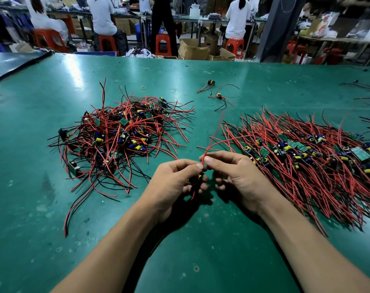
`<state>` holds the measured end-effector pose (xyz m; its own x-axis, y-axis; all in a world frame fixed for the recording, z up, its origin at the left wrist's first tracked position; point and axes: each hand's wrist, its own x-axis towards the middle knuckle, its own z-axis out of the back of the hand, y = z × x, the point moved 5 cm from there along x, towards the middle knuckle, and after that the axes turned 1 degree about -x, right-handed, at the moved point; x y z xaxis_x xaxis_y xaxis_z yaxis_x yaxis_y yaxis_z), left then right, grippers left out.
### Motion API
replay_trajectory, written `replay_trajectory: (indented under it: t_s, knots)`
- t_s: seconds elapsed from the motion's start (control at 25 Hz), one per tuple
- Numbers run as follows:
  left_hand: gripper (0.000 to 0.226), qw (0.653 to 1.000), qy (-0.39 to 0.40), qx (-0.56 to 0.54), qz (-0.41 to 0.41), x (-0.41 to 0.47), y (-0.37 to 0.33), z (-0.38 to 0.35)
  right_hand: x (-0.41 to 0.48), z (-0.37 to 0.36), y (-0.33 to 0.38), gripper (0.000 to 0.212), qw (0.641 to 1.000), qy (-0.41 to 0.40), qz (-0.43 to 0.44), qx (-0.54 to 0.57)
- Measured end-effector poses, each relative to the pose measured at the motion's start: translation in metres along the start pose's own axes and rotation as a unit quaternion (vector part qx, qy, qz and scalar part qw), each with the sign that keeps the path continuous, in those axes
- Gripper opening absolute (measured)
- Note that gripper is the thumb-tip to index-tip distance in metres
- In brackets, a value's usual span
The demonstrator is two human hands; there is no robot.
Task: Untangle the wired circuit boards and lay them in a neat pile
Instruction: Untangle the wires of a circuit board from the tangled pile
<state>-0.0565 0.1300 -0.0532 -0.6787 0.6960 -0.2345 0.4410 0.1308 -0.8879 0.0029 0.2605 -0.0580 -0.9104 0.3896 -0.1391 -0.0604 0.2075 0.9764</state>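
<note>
Roughly halfway, I judge: the left hand [175,178] grips one wired board [199,177], the right hand [234,172] pinches its red leads [213,142], with a tangled heap [120,136] left of that board and the combed pile [306,157] to its right.

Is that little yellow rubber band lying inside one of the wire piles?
No, the yellow rubber band lies alone on the green table beyond the tangled pile.

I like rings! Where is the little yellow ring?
In the head view, the yellow ring lies on the green table, left of centre, just beyond the tangled pile.
</note>
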Motion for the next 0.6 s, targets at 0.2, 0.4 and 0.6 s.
replay_trajectory:
  t_s: [0.2,0.4,0.6]
  knots:
    - [0.009,0.996,-0.005,0.08,-0.025,0.001,0.001,0.001,0.0,-0.001,0.004,0.013,1.0,0.02,0.004,-0.007]
    - [0.008,0.993,0.007,0.108,-0.043,0.002,0.002,0.0,0.002,0.001,0.003,0.012,0.998,-0.037,-0.004,0.052]
    - [0.009,0.991,0.035,0.118,-0.046,0.001,0.003,-0.002,0.006,0.014,0.007,0.005,0.987,-0.107,0.004,0.121]
